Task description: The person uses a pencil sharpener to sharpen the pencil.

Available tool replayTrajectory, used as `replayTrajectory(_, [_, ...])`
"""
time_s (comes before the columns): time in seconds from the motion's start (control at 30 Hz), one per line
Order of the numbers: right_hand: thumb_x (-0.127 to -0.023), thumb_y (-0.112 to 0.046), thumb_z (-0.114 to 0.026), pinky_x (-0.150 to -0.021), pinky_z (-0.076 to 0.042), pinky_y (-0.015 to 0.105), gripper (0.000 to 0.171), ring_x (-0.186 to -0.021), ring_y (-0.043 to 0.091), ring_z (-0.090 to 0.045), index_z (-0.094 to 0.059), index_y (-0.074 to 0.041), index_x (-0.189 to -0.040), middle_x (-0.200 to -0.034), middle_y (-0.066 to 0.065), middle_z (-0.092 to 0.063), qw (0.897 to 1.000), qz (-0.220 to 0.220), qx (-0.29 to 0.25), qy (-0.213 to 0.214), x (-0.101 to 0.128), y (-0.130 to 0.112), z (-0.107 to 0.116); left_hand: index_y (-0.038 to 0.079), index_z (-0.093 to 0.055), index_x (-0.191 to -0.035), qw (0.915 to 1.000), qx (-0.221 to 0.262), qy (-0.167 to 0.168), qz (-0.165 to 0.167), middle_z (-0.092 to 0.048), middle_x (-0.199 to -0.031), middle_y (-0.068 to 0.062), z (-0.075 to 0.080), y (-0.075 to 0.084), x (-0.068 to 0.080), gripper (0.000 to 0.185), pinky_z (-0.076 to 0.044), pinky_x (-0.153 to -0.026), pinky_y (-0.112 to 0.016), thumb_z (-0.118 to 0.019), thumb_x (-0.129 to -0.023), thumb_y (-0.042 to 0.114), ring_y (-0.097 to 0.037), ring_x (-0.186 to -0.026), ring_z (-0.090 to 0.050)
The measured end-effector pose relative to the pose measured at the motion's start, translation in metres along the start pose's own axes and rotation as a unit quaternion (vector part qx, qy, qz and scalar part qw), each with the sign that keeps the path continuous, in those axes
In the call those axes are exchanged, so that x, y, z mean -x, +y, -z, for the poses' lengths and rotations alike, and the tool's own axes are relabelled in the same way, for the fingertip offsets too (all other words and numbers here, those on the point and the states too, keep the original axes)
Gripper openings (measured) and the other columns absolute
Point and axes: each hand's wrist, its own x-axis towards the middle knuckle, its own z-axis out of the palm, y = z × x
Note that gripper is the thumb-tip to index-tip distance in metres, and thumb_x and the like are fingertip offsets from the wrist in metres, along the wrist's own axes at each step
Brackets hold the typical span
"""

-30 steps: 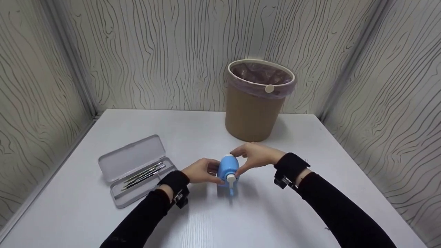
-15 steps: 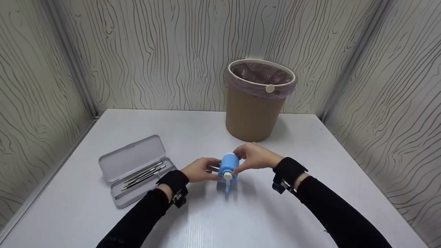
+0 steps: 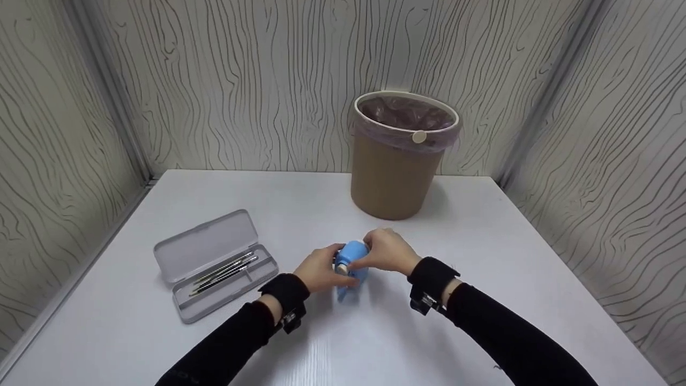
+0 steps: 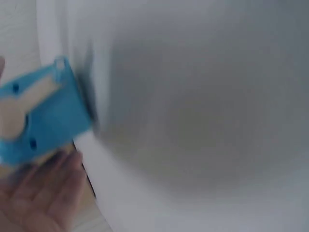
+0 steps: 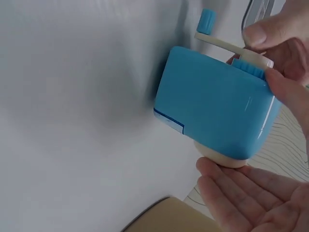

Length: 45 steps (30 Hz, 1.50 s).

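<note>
A blue hand-crank pencil sharpener (image 3: pixel 354 251) with a cream crank (image 5: pixel 227 46) and blue knob (image 5: pixel 206 21) is tilted between both hands. My right hand (image 3: pixel 389 250) grips it: the thumb (image 5: pixel 289 92) is by the crank's base, and the fingers are against the cream end (image 5: pixel 219 157). My left hand (image 3: pixel 321 269) holds the sharpener's left side, with its thumb beside the crank. In the left wrist view, the sharpener (image 4: pixel 63 113) is blurred, with left-hand fingers (image 4: pixel 46 188) along its lower edge. In the head view, the hands partly hide the sharpener and its crank.
An opened grey pencil case (image 3: pixel 206 252) with several pencils (image 3: pixel 225 273) lies on the white table (image 3: pixel 278 198) to the left. A brown bin (image 3: pixel 394 177) with a purple liner stands behind the hands. Patterned panels (image 3: pixel 257 80) enclose the back and sides.
The sharpener has turned, so its crank end points more to the front left. My left hand has moved right and closer round it; my right hand has shifted left with it.
</note>
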Motion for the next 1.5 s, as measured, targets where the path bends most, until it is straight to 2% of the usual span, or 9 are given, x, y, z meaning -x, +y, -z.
replayTrajectory(0.13, [-0.07,-0.045,-0.091,-0.054,-0.029,0.023,0.05,-0.057,0.01,-0.037,-0.055,-0.011,-0.064,-0.059,-0.008,-0.038,0.999,-0.012,0.007,0.039,0.003,-0.005,-0.007,0.0,-0.048,-0.147,0.9971,-0.044,0.06,0.01,-0.067,-0.137,-0.02,-0.014,0.003,-0.003,0.088,-0.054,-0.107,-0.048,-0.089,-0.079,0.038,-0.034,-0.125,-0.067])
replayTrajectory(0.3, [-0.069,-0.046,-0.092,-0.054,-0.031,0.023,0.05,-0.058,0.011,-0.039,-0.057,-0.01,-0.066,-0.061,-0.007,-0.042,0.997,-0.022,0.006,0.076,0.006,-0.009,-0.013,-0.001,-0.057,-0.135,0.9905,-0.076,0.113,0.015,-0.073,-0.125,-0.019,-0.023,0.002,-0.006,0.077,-0.058,-0.098,-0.047,-0.09,-0.077,0.038,-0.033,-0.114,-0.072])
replayTrajectory(0.6, [-0.069,-0.048,-0.092,-0.052,-0.029,0.023,0.055,-0.056,0.01,-0.036,-0.051,-0.013,-0.063,-0.059,-0.008,-0.038,0.996,-0.008,0.019,0.09,0.008,-0.008,-0.015,0.001,-0.063,-0.123,0.9878,-0.084,0.13,0.015,-0.075,-0.116,-0.019,-0.023,0.003,-0.007,0.068,-0.06,-0.092,-0.047,-0.091,-0.075,0.039,-0.033,-0.106,-0.074])
replayTrajectory(0.73, [-0.071,-0.047,-0.092,-0.054,-0.03,0.023,0.051,-0.058,0.01,-0.038,-0.058,-0.009,-0.066,-0.061,-0.007,-0.042,0.998,0.001,0.014,0.066,0.008,-0.005,-0.011,-0.001,-0.063,-0.124,0.9889,-0.086,0.121,0.009,-0.074,-0.117,-0.02,-0.02,0.003,-0.007,0.067,-0.06,-0.094,-0.047,-0.091,-0.076,0.037,-0.034,-0.107,-0.074])
replayTrajectory(0.83, [-0.071,-0.043,-0.092,-0.059,-0.041,0.025,0.047,-0.064,0.011,-0.049,-0.071,-0.002,-0.08,-0.069,-0.003,-0.059,0.999,0.01,0.01,0.04,0.007,0.001,-0.007,-0.002,-0.062,-0.127,0.9906,-0.085,0.107,0.007,-0.073,-0.119,-0.022,-0.016,0.002,-0.007,0.067,-0.059,-0.097,-0.049,-0.089,-0.077,0.034,-0.035,-0.109,-0.073])
replayTrajectory(0.93, [-0.072,-0.037,-0.093,-0.073,-0.057,0.035,0.053,-0.08,0.019,-0.068,-0.075,0.004,-0.101,-0.089,0.011,-0.076,1.0,0.021,-0.001,0.01,0.006,0.009,-0.004,-0.001,-0.06,-0.131,0.9927,-0.086,0.085,0.004,-0.072,-0.122,-0.022,-0.01,-0.001,-0.007,0.069,-0.057,-0.1,-0.05,-0.089,-0.078,0.032,-0.035,-0.111,-0.071])
replayTrajectory(1.0, [-0.072,-0.032,-0.093,-0.086,-0.061,0.042,0.061,-0.095,0.028,-0.074,-0.072,0.008,-0.114,-0.106,0.02,-0.078,1.0,0.025,-0.014,-0.012,0.006,0.015,-0.004,-0.001,-0.06,-0.132,0.9942,-0.085,0.066,-0.002,-0.072,-0.123,-0.021,-0.007,-0.003,-0.008,0.069,-0.056,-0.101,-0.05,-0.089,-0.077,0.03,-0.035,-0.113,-0.07])
replayTrajectory(1.17, [-0.076,-0.024,-0.09,-0.1,-0.058,0.05,0.067,-0.113,0.037,-0.072,-0.064,0.011,-0.127,-0.121,0.025,-0.073,0.996,0.037,-0.05,-0.067,0.005,0.031,-0.007,0.001,-0.06,-0.132,0.9974,-0.068,0.019,-0.017,-0.071,-0.126,-0.019,0.001,-0.008,-0.009,0.068,-0.054,-0.105,-0.051,-0.091,-0.076,0.025,-0.035,-0.117,-0.069])
replayTrajectory(1.5, [-0.078,-0.019,-0.09,-0.109,-0.053,0.05,0.06,-0.12,0.034,-0.07,-0.065,0.001,-0.13,-0.127,0.017,-0.072,0.983,0.056,-0.14,-0.109,0.006,0.052,-0.033,0.003,-0.059,-0.135,0.9952,-0.081,-0.036,-0.042,-0.069,-0.131,-0.017,0.013,-0.012,-0.009,0.07,-0.052,-0.108,-0.05,-0.091,-0.076,0.026,-0.034,-0.122,-0.066])
